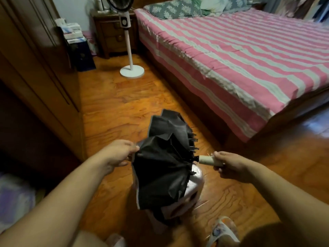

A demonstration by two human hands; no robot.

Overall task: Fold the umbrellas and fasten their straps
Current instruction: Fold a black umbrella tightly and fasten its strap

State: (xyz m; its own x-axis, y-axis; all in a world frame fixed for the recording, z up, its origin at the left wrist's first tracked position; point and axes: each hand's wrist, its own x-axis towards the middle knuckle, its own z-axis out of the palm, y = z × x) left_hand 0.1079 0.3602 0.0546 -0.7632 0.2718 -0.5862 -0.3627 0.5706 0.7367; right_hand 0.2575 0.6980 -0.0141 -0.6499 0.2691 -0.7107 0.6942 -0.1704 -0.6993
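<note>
Umbrella (163, 163) held level: right hand (231, 166) grips handle (208, 160), left hand (117, 154) pinches canopy's far end, prob. to collapse shaft.

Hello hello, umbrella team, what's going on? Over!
Left hand pinching canopy edge. Right hand shut on handle. Black umbrella collapsed, fabric loose, strap not fastened. White bag right under it.
</note>
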